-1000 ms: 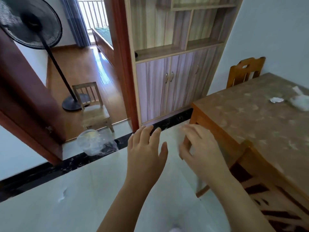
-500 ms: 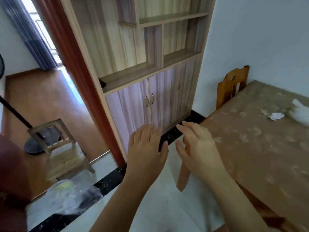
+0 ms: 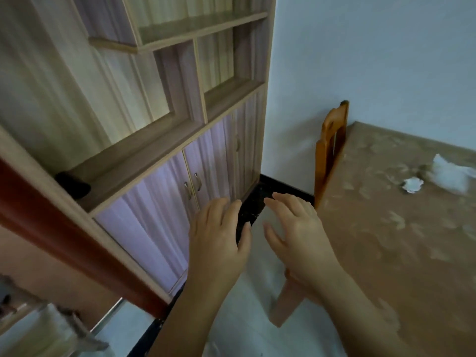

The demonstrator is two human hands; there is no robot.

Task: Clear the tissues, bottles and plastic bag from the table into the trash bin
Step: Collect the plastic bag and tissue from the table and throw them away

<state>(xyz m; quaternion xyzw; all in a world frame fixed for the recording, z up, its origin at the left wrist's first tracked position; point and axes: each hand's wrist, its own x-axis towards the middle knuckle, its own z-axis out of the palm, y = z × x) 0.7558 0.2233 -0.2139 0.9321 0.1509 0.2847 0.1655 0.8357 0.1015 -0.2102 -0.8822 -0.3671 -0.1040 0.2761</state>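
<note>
A crumpled white tissue (image 3: 413,185) lies on the brown patterned table (image 3: 401,240) at the right. Just beyond it sits a bigger white crumpled piece (image 3: 449,173), tissue or plastic bag, I cannot tell which. My left hand (image 3: 219,240) and my right hand (image 3: 296,233) float side by side over the floor, left of the table's corner, fingers apart and holding nothing. Both hands are well short of the tissues. No bottle or trash bin shows in this view.
A tall wooden cabinet (image 3: 159,119) with shelves and lower doors stands ahead on the left. An orange wooden chair (image 3: 331,145) is pushed against the table's far end. A red-brown door frame (image 3: 64,233) runs down the left. A small wooden stool (image 3: 51,328) blurs at bottom left.
My view has swung right and up: the fan, the far room and the clear bag on the floor have slid out of sight. The cabinet and table look nearer. Both hands stay open and empty.
</note>
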